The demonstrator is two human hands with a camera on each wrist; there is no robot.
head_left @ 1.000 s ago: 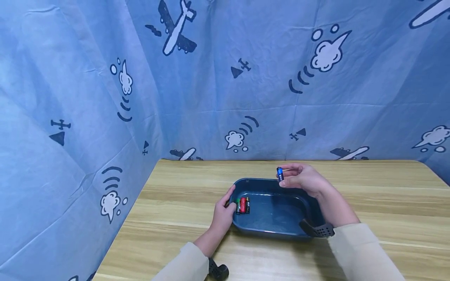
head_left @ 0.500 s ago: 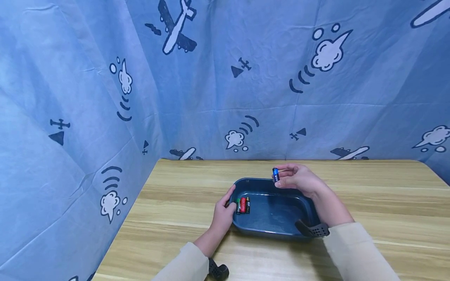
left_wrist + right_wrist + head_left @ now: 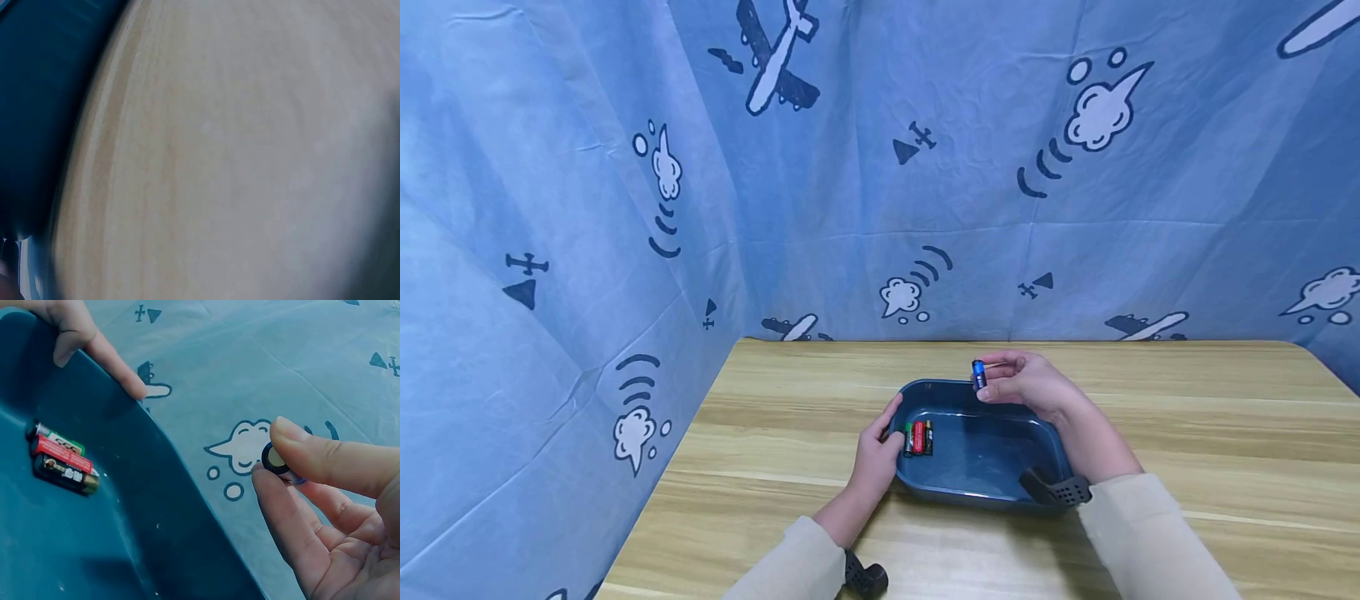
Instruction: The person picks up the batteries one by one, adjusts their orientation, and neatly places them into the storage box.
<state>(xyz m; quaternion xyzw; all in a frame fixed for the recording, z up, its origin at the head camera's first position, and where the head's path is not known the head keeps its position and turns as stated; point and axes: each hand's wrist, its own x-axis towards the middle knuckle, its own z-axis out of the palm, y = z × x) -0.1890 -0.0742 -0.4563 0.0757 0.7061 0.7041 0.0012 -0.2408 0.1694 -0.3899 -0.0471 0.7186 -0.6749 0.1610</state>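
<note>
Between thumb and fingertips my right hand pinches a blue battery, held above the far rim of a dark blue plastic basin. The right wrist view shows one end of that battery facing the camera. My left hand grips the basin's left rim, thumb over the inside and fingers along the outside. Inside, near that thumb, three batteries lie side by side: a green one, a red one and a black one with a gold end. The left wrist view shows mainly tabletop and basin wall.
The basin stands on a wood-grain table. A blue curtain printed with planes and clouds hangs behind the table and along its left side. Each wrist wears a black strap with a camera mount.
My right hand has moved a little to the left above the basin's far rim, carrying the blue battery. The left hand, the basin and the three batteries inside have stayed in place.
</note>
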